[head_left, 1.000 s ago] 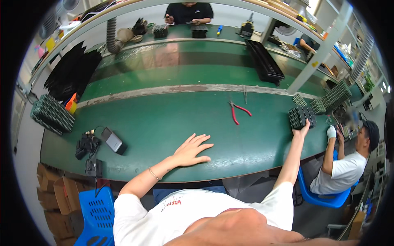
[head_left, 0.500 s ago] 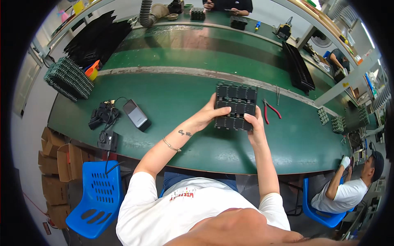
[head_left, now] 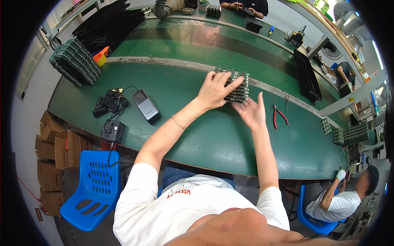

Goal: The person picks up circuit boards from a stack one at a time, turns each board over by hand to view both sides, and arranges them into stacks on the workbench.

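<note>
Head view: left grip (head_left: 213, 91) clasps board stack (head_left: 241, 88) from left; right grip (head_left: 251, 115) spread palm-up by near edge, contact unclear. Stack partly under left grip; resting on tabletop (head_left: 193, 141) or lifted, cannot tell. Likely stiff, moderately heavy, edges fragile, layers may slip; best held across opposite sides.

head view | fisheye at head height | faces steeply down, forward across green bench (head_left: 209, 141) | near, wide

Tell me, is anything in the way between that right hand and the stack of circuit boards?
Nothing visible stands between the right hand and the stack of circuit boards; the red-handled pliers lie off to the hand's right.
</note>
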The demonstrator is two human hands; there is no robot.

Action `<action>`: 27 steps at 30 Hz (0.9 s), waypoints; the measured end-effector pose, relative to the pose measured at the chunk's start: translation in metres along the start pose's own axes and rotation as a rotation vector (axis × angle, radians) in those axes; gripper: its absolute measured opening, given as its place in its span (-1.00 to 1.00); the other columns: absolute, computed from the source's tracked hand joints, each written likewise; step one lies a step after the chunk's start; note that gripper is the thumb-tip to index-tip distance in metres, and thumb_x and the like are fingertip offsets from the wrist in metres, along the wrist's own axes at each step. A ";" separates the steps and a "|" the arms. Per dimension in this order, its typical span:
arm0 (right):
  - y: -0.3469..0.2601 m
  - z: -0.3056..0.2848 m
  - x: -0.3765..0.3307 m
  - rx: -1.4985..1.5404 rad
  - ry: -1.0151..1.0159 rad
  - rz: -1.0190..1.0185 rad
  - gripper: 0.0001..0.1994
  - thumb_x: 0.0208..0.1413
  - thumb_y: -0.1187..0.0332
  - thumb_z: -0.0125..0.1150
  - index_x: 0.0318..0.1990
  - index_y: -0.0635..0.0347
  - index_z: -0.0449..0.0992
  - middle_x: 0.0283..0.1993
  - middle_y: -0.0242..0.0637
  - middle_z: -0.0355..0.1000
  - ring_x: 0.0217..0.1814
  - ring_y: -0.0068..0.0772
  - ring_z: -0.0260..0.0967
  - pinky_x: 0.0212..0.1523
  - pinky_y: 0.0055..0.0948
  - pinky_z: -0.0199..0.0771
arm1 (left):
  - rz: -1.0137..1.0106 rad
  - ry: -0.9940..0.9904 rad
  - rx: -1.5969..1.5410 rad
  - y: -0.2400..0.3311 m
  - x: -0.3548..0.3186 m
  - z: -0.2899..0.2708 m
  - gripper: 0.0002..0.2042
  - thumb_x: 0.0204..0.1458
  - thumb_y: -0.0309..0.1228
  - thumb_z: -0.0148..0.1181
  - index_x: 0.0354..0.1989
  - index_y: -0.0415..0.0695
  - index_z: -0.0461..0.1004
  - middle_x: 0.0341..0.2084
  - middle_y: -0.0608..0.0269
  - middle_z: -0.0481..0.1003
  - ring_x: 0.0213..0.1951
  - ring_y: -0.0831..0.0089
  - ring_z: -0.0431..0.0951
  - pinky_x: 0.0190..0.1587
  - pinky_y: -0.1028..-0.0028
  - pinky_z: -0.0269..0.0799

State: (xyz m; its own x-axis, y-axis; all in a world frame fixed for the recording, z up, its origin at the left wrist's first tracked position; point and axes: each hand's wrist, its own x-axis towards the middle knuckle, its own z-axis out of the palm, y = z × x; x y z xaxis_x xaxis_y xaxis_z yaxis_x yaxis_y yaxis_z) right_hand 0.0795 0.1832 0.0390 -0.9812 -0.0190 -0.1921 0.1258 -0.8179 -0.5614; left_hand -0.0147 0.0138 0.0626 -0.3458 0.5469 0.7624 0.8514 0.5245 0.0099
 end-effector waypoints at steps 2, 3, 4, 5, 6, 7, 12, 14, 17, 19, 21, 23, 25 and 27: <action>-0.003 -0.012 0.017 -0.001 0.059 -0.028 -0.35 0.15 -0.10 -0.09 0.03 0.47 0.25 0.02 0.00 0.30 -0.01 -0.24 0.33 0.00 -0.31 0.35 | 0.121 0.063 0.125 0.005 -0.009 0.031 -0.24 -0.34 -0.23 0.32 0.18 0.13 0.18 -0.05 0.12 0.31 -0.11 0.31 0.33 -0.02 0.33 0.11; -0.006 -0.017 0.025 -0.002 0.085 -0.046 -0.34 0.15 -0.10 -0.10 0.02 0.49 0.27 -0.01 0.01 0.32 -0.02 -0.23 0.35 0.01 -0.29 0.37 | 0.185 0.099 0.189 0.007 -0.009 0.042 -0.23 -0.36 -0.20 0.33 0.18 0.15 0.19 -0.04 0.12 0.30 -0.11 0.31 0.33 -0.04 0.33 0.10; -0.009 -0.023 0.030 -0.003 0.111 -0.065 -0.34 0.15 -0.10 -0.12 0.00 0.51 0.28 -0.04 0.02 0.35 -0.04 -0.21 0.37 0.01 -0.26 0.39 | 0.249 0.136 0.253 0.007 -0.009 0.052 -0.23 -0.37 -0.18 0.33 0.18 0.17 0.20 -0.04 0.12 0.30 -0.12 0.31 0.32 -0.05 0.32 0.10; -0.010 -0.028 0.028 -0.002 0.117 -0.073 -0.34 0.15 -0.10 -0.12 0.00 0.51 0.28 -0.04 0.02 0.35 -0.04 -0.21 0.37 0.01 -0.26 0.39 | 0.255 0.138 0.245 0.012 -0.007 0.053 -0.23 -0.37 -0.18 0.33 0.18 0.17 0.20 -0.04 0.12 0.30 -0.12 0.31 0.32 -0.05 0.32 0.10; -0.011 -0.034 0.027 -0.049 0.160 -0.084 -0.33 0.14 -0.13 -0.12 0.00 0.47 0.30 -0.05 -0.01 0.36 -0.07 -0.24 0.38 -0.03 -0.32 0.39 | 0.239 0.089 0.199 0.019 -0.008 0.054 -0.22 -0.37 -0.16 0.33 0.18 0.18 0.19 -0.02 0.11 0.28 -0.09 0.30 0.31 -0.03 0.31 0.09; -0.012 -0.038 0.027 -0.097 0.203 -0.094 -0.33 0.14 -0.15 -0.13 0.00 0.44 0.31 -0.07 -0.04 0.38 -0.10 -0.27 0.39 -0.06 -0.38 0.39 | 0.222 0.038 0.155 0.025 -0.009 0.053 -0.21 -0.37 -0.14 0.33 0.19 0.18 0.19 0.00 0.10 0.26 -0.07 0.28 0.30 -0.01 0.30 0.09; -0.013 -0.046 0.023 -0.300 0.314 -0.175 -0.34 0.11 -0.20 -0.14 -0.03 0.33 0.38 -0.11 -0.13 0.43 -0.16 -0.36 0.40 -0.15 -0.52 0.38 | 0.151 -0.215 -0.061 0.042 -0.015 0.032 -0.20 -0.33 -0.10 0.31 0.22 0.19 0.15 0.11 0.05 0.17 0.05 0.20 0.23 0.09 0.23 0.05; -0.010 -0.041 0.026 -0.410 0.332 -0.232 -0.35 0.11 -0.21 -0.14 -0.06 0.30 0.41 -0.12 -0.17 0.44 -0.17 -0.39 0.40 -0.18 -0.54 0.36 | 0.099 -0.363 -0.186 0.040 -0.020 0.015 -0.20 -0.30 -0.09 0.30 0.24 0.18 0.12 0.17 0.01 0.11 0.12 0.14 0.18 0.16 0.19 0.02; -0.023 -0.027 0.012 -0.804 0.481 -0.163 -0.42 0.16 -0.10 -0.13 -0.13 0.36 0.46 -0.20 -0.20 0.47 -0.20 -0.45 0.39 -0.20 -0.53 0.33 | -0.036 -0.360 -0.174 0.030 -0.044 -0.020 -0.21 -0.25 -0.09 0.28 0.25 0.14 0.09 0.20 -0.02 0.05 0.18 0.09 0.12 0.20 0.17 -0.02; -0.030 -0.071 0.023 -1.129 0.517 -0.232 -0.43 0.18 -0.04 -0.14 -0.11 0.44 0.43 -0.15 -0.12 0.45 -0.15 -0.38 0.39 -0.18 -0.48 0.34 | -0.161 -0.351 -0.179 0.020 -0.063 -0.040 -0.21 -0.20 -0.08 0.27 0.27 0.10 0.06 0.24 -0.05 -0.01 0.23 0.04 0.06 0.25 0.15 -0.05; -0.035 -0.088 0.029 -1.126 0.453 -0.257 -0.43 0.18 -0.04 -0.14 -0.06 0.42 0.39 -0.10 -0.12 0.42 -0.13 -0.36 0.37 -0.15 -0.46 0.32 | -0.327 -0.368 -0.194 -0.001 -0.091 -0.057 -0.22 -0.18 -0.08 0.25 0.27 0.07 0.06 0.23 -0.06 -0.02 0.24 0.02 0.04 0.25 0.14 -0.05; -0.034 -0.100 0.026 -1.085 0.421 -0.342 -0.43 0.18 -0.03 -0.15 0.05 0.37 0.32 -0.01 -0.12 0.37 -0.07 -0.31 0.32 -0.08 -0.42 0.28 | -0.581 -0.402 -0.285 -0.019 -0.121 -0.069 -0.24 -0.13 -0.08 0.22 0.27 0.01 0.04 0.23 -0.10 -0.02 0.25 -0.02 0.00 0.25 0.11 -0.05; -0.018 -0.091 0.026 -1.071 0.371 -0.378 -0.42 0.18 -0.03 -0.16 0.11 0.35 0.29 0.03 -0.12 0.35 -0.04 -0.29 0.29 -0.05 -0.40 0.27 | -0.729 -0.393 -0.314 -0.031 -0.144 -0.079 -0.24 -0.11 -0.07 0.21 0.27 -0.01 0.03 0.23 -0.11 -0.03 0.26 -0.04 -0.01 0.25 0.10 -0.05; -0.007 -0.080 0.020 -1.027 0.409 -0.519 -0.43 0.21 -0.02 -0.25 0.10 0.34 0.30 0.08 -0.12 0.31 0.04 -0.29 0.25 0.04 -0.39 0.21 | -0.722 -0.379 -0.322 -0.034 -0.152 -0.075 -0.25 -0.09 -0.07 0.19 0.26 -0.06 0.04 0.23 -0.12 -0.03 0.25 -0.04 0.00 0.25 0.11 -0.04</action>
State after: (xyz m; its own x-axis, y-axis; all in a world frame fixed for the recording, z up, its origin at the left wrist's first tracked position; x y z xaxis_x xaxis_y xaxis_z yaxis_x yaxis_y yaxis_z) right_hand 0.0705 0.2342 -0.0253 -0.8540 0.5087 0.1091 -0.0284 0.1637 -0.9861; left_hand 0.0386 -0.1360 -0.0057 -0.9024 0.3624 0.2332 0.4238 0.6482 0.6327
